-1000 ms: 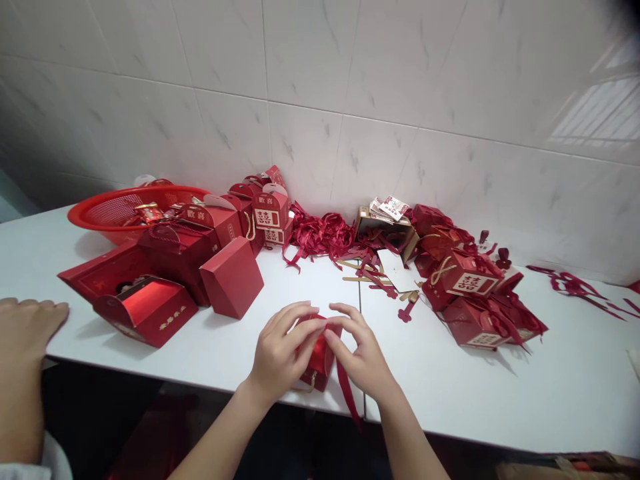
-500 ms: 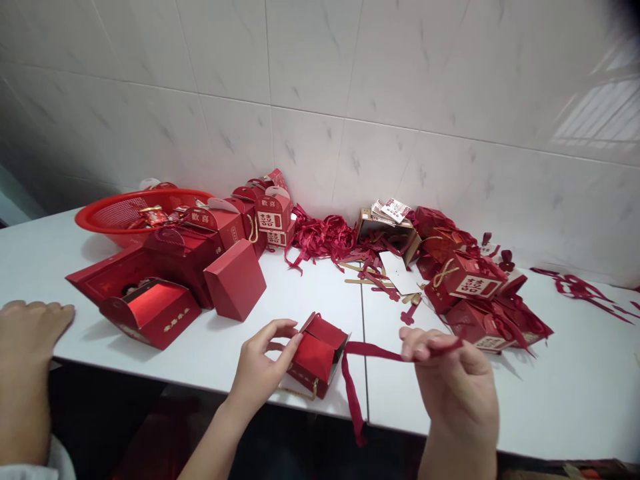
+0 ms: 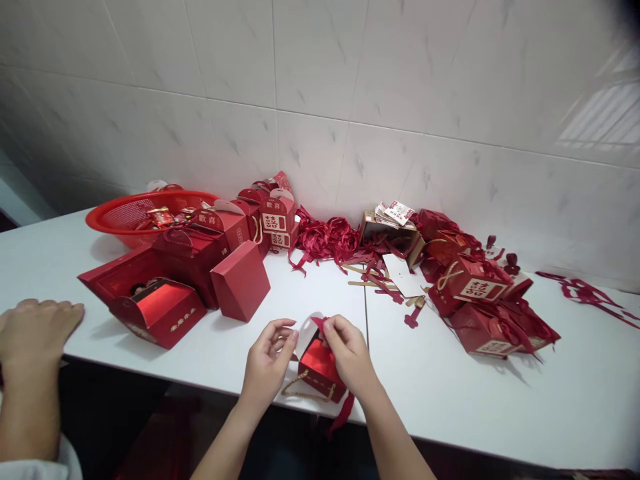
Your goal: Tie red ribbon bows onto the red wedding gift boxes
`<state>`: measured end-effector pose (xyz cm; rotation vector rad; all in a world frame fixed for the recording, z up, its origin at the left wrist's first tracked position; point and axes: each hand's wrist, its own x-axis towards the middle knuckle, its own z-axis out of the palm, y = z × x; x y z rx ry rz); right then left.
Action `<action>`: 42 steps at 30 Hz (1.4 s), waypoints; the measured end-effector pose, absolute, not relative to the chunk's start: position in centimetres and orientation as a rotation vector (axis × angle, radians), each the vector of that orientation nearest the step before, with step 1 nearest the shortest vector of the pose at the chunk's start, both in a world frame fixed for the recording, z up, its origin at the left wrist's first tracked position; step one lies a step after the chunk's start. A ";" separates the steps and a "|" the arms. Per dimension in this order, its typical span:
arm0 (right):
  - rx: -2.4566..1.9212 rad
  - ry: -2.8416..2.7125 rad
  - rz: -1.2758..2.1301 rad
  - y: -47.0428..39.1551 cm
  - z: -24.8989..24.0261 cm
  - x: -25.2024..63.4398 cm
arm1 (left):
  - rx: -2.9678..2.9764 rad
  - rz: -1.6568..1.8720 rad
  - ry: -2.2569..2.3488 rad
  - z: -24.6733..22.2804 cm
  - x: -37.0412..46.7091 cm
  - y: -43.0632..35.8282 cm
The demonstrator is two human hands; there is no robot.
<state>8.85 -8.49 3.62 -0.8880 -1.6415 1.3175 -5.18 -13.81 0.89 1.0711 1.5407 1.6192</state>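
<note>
A small red gift box [image 3: 320, 367] with a gold cord handle [image 3: 295, 387] lies near the table's front edge, its top flap raised. My left hand [image 3: 270, 357] is at the box's left side, fingers curled and thumb at the edge of the pale flap. Over the box's right side, my right hand [image 3: 353, 353] pinches a dark red ribbon at the top. The ribbon's loose end [image 3: 341, 417] hangs below over the table edge. My right fingers hide part of the opening.
Several red boxes [image 3: 240, 280] stand at left before a red plastic basket [image 3: 105, 217] of wrapped sweets. Behind lie piled ribbons [image 3: 330, 239] and a carton with cards [image 3: 397, 213]. Ribboned boxes [image 3: 480, 287] are stacked at right. Another person's hand [image 3: 40, 327] rests at far left.
My right hand has come left from beside the box to its top, bringing the ribbon with it. The box has turned and its flap is now raised.
</note>
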 end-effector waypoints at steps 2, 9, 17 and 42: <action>-0.936 -1.733 1.224 -8.2 3.2 8.2 | 1.047 1.606 1.511 0.8 -5.1 -13.9; -0.989 -1.675 1.194 -7.8 2.7 8.5 | 1.199 1.566 1.526 0.8 -4.8 -14.3; -0.980 -1.644 1.159 -7.7 2.0 8.5 | 1.195 1.598 1.585 -0.4 -4.9 -14.1; -0.940 -2.036 1.056 -8.2 3.5 9.0 | 1.180 1.579 1.454 0.4 -3.8 -15.4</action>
